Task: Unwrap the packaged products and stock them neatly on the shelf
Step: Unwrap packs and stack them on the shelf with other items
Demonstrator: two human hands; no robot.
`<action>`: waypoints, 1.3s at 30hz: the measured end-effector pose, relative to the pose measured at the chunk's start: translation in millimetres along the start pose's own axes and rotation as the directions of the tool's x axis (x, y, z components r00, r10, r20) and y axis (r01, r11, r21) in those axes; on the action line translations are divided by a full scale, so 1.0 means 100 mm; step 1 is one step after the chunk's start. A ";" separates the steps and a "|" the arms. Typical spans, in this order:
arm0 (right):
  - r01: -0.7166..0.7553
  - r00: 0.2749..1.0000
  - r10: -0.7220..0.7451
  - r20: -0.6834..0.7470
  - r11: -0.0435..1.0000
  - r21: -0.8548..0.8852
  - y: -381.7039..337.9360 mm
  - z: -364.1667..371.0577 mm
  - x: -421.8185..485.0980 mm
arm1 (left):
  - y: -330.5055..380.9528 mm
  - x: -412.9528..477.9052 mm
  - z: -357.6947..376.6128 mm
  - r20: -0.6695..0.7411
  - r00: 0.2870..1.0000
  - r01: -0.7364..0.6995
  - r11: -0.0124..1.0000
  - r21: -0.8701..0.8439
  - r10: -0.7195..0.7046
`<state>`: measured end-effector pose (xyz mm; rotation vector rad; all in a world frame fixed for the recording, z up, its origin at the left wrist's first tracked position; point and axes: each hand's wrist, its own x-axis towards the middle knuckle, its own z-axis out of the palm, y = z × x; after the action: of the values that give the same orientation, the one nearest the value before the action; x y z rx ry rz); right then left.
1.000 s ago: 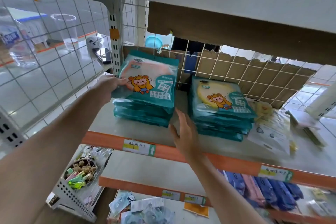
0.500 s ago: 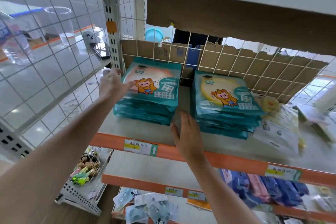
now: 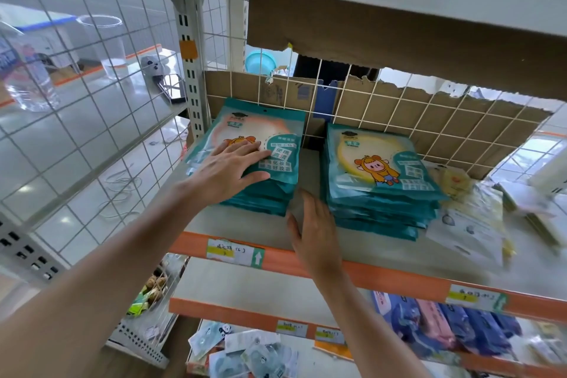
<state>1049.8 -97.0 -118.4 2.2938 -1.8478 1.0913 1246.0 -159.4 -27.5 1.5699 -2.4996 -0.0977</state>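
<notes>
Two stacks of teal cartoon packets sit on the shelf board (image 3: 248,225). The left stack (image 3: 276,144) has a pink-fronted packet on top, and my left hand (image 3: 228,167) presses flat on it with straight fingers. The right stack (image 3: 380,172) shows a yellow-fronted packet. In the gap between the two stacks my right hand (image 3: 314,232) rests open on the board, fingers straight, holding nothing.
Loose pale packets (image 3: 472,218) lie right of the stacks. A wire grid backed with torn cardboard (image 3: 429,120) closes the rear. A wire side panel (image 3: 92,120) stands at the left. The lower shelf holds blue and pink packs (image 3: 445,325); a small basket (image 3: 150,294) hangs at lower left.
My left hand moved from the left stack's far-left edge onto the top packet's face. The right hand stayed in the gap between the stacks. The camera moved closer.
</notes>
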 end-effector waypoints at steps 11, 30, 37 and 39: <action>0.000 1.000 0.000 0.015 1.000 -0.014 -0.03 -0.03 -0.01 | -0.03 -0.02 0.02 0.025 0.999 -0.030 0.994 0.109 0.027; -0.053 0.998 0.044 -0.037 0.956 -0.290 0.45 -0.89 -0.60 | 1.04 -0.13 0.23 -0.082 0.944 -0.302 0.939 0.165 0.318; -0.113 0.993 0.105 -0.046 0.947 -0.301 0.87 -1.35 -0.75 | 1.71 -0.10 0.35 -0.114 0.943 -0.289 0.940 0.184 0.312; -0.121 0.993 0.118 -0.030 0.946 -0.301 1.05 -1.55 -0.83 | 1.96 -0.09 0.39 -0.114 0.944 -0.287 0.942 0.176 0.309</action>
<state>875.3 5.2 -85.6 2.0245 -2.0099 0.7626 1068.3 -67.3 -36.3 1.1785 -2.6505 0.2507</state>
